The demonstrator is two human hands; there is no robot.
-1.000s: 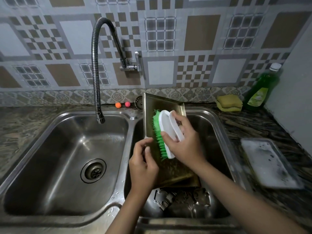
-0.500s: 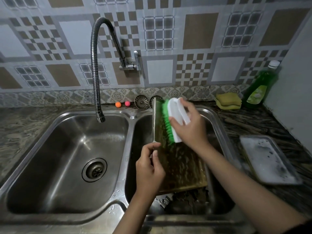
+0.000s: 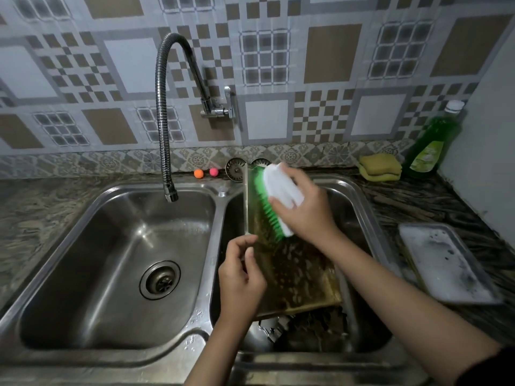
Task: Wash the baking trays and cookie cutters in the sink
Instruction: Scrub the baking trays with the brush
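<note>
Scrubbing a greasy baking tray [image 3: 292,274] in the sink's right basin [image 3: 359,213].
Right hand [image 3: 303,210] fingers clamped on the brush [image 3: 274,201] at twelve o'clock; left hand [image 3: 239,277] fingers pinch the tray's nine o'clock edge.

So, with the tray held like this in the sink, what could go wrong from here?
1. The left hand holds the dirty tray only by its left edge, so a hard push from the brush in the right hand could make it slip.
2. If it slips, the tray may drop onto the cookie cutters below it.
3. The soapy tray sits close to the right basin, so the right forearm might knock it.
</note>
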